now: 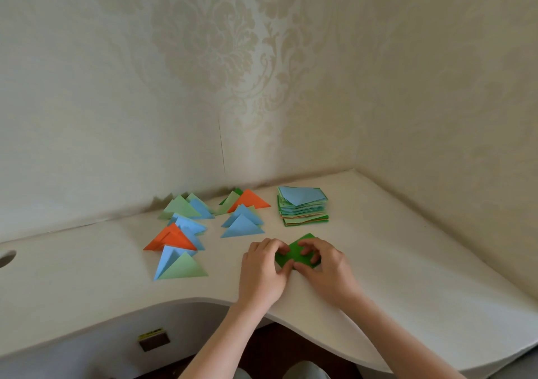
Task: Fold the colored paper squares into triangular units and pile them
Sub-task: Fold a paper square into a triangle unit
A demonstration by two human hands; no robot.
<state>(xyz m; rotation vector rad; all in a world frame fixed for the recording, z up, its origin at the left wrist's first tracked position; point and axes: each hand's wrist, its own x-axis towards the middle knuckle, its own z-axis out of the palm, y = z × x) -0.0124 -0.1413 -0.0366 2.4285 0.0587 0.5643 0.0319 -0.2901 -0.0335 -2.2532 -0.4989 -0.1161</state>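
Head view: left hand and right hand pinch the dark green paper near the desk edge.

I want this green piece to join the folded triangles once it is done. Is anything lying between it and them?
Nothing visible does. The dark green paper, under both the left hand and the right hand, has only bare white desk between it and the nearest blue triangle of the folded triangles.

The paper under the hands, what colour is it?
Dark green. The paper shows in the head view, with the left hand and right hand pressing it.
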